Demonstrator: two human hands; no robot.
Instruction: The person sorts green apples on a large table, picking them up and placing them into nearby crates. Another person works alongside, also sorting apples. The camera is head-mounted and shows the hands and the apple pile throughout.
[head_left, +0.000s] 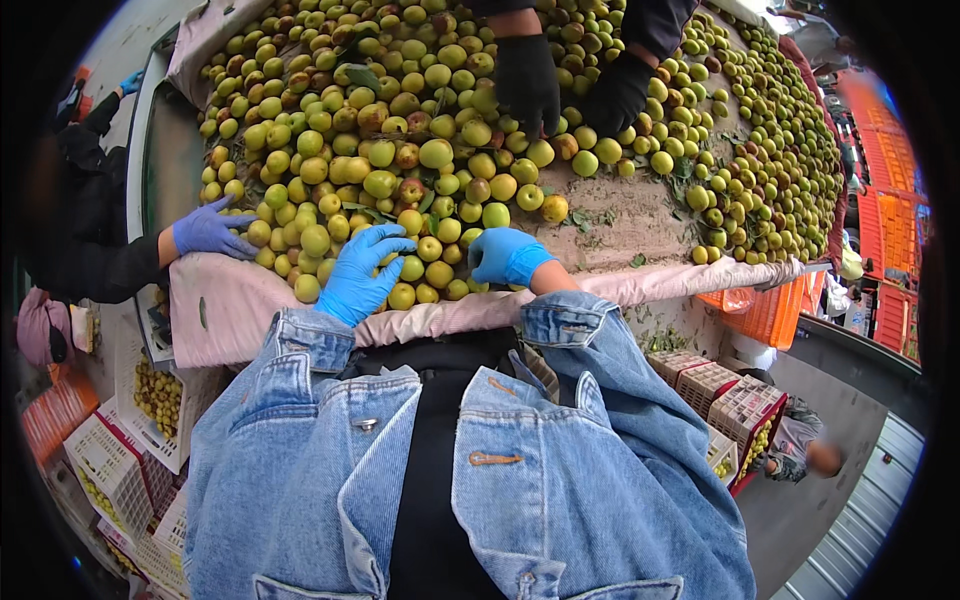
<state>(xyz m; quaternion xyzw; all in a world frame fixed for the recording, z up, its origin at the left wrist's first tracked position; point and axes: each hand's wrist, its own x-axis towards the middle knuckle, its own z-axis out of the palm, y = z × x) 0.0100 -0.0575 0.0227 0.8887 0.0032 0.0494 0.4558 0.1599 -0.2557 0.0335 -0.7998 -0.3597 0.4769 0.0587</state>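
A broad heap of small round yellow-green fruit [410, 155], some blushed red-brown, lies before me on a cloth-covered sorting table [610, 215]. Leaves and bits of stem are mixed in. My left hand [362, 275], in a blue glove, rests on the near edge of the heap with its fingers spread over the fruit. Just right of it, my right hand [507, 256], gloved alike, has its fingers curled down at the fruit's edge. Whatever may be under those fingers is hidden. A pink cloth rim [440, 316] runs below both wrists.
Across the table, a person's black-gloved hands [528, 85] reach into the heap. From the left comes another person's purple-blue-gloved hand [211, 229]. Crates of fruit [118, 465] stand below left, more crates [735, 405] below right. An orange crate [768, 318] sits by the table's right corner.
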